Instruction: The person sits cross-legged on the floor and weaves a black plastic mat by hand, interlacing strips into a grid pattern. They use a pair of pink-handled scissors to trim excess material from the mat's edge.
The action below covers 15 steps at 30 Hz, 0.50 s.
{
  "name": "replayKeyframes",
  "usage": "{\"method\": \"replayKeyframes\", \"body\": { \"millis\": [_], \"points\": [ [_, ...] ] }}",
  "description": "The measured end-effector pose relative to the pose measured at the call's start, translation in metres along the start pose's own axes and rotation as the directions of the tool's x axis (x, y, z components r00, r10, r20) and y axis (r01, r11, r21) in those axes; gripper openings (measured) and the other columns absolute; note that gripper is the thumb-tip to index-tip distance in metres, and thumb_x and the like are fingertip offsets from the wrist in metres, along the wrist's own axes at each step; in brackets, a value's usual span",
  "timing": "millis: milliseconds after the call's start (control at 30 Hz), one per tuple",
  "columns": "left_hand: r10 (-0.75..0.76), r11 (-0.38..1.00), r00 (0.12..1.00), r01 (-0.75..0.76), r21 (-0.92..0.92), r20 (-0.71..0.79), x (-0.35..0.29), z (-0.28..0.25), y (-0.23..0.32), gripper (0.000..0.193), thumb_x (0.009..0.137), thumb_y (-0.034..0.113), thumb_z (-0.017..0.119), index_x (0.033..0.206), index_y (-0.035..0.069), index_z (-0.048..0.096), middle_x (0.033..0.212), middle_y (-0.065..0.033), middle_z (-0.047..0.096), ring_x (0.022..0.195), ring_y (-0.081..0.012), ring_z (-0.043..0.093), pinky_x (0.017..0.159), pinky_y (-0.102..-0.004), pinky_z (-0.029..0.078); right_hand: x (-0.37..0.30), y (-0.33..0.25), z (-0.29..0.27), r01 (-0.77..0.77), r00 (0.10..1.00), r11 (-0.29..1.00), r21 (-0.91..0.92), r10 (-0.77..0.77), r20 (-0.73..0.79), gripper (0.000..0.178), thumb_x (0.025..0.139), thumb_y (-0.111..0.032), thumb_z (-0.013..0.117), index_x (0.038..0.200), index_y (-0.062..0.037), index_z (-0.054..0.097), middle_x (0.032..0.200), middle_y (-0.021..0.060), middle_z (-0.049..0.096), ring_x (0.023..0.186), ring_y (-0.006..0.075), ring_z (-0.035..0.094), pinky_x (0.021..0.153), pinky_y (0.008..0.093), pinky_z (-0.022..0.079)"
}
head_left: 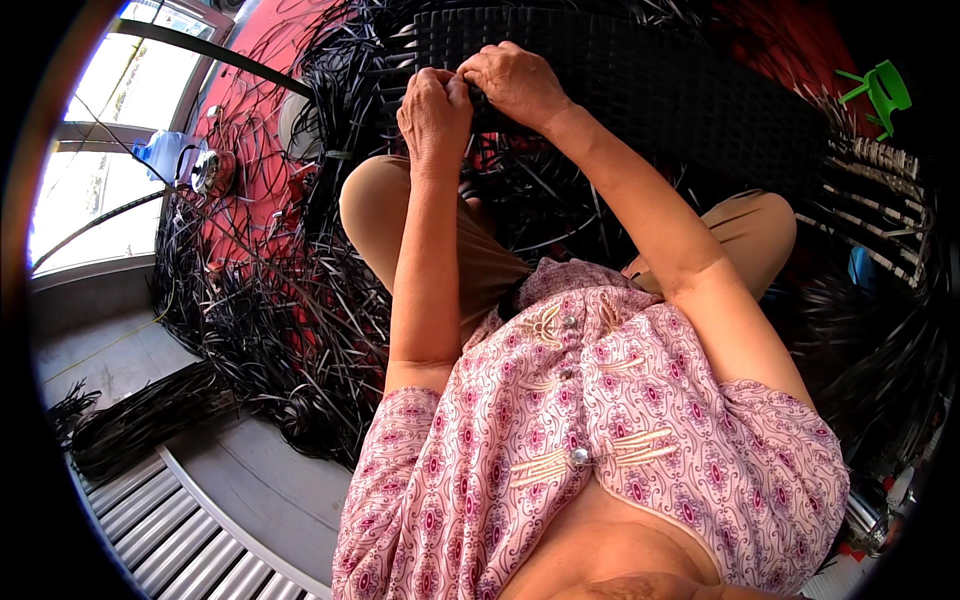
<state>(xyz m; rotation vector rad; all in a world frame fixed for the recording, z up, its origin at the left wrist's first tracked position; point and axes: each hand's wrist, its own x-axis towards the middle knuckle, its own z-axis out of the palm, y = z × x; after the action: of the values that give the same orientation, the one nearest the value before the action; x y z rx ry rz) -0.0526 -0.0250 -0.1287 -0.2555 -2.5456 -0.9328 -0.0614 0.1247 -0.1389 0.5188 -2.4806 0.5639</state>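
A dark woven panel [620, 90] of flat black strips lies across my lap and beyond my knees. At its left edge my left hand [435, 115] is closed, fingers curled down and thumb pressed in. Beside it my right hand [515, 82] is closed too, its fingertips pinched together and meeting the left hand's. Whatever lies between the fingertips is too small and hidden to make out. Loose black strips [350, 75] stick out from the panel edge just left of my hands.
Heaps of loose black strips [300, 370] cover the red floor covering [265, 50] on the left. A bundle of strips [150, 420] lies near a white slatted rack [180, 530]. A small green chair [885, 95] stands far right, beyond a frame with pale wrapped bars [880, 200].
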Motion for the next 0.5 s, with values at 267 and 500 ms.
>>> {"method": "replayKeyframes", "body": {
  "millis": [267,500],
  "points": [
    [0.057,0.995,0.998,-0.059,-0.078,-0.027,0.004,0.0,0.001,0.02,0.093,0.024,0.065,0.093,0.005,0.069,0.096,-0.0147,0.069,0.092,-0.0358,0.068,0.082,-0.0452,0.052,-0.004,0.008,-0.016,0.014,1.0,1.0,-0.003,-0.014,-0.022,0.017,0.093,-0.03,0.068,0.1,-0.0161,0.076,0.092,-0.0033,0.074,0.09,0.0191,0.068,0.078,0.035,0.059],
    [-0.356,0.896,0.918,0.388,0.213,-0.176,0.007,0.011,-0.043,0.033,0.1,0.036,0.057,0.116,0.009,0.066,0.12,-0.0138,0.061,0.11,-0.0357,0.061,0.1,-0.0496,0.042,-0.003,0.006,-0.004,-0.016,0.998,0.997,0.078,0.02,-0.054,0.012,0.09,-0.024,0.071,0.091,-0.0138,0.076,0.091,0.0,0.075,0.088,0.0216,0.069,0.077,0.0359,0.059]
  ]
}}
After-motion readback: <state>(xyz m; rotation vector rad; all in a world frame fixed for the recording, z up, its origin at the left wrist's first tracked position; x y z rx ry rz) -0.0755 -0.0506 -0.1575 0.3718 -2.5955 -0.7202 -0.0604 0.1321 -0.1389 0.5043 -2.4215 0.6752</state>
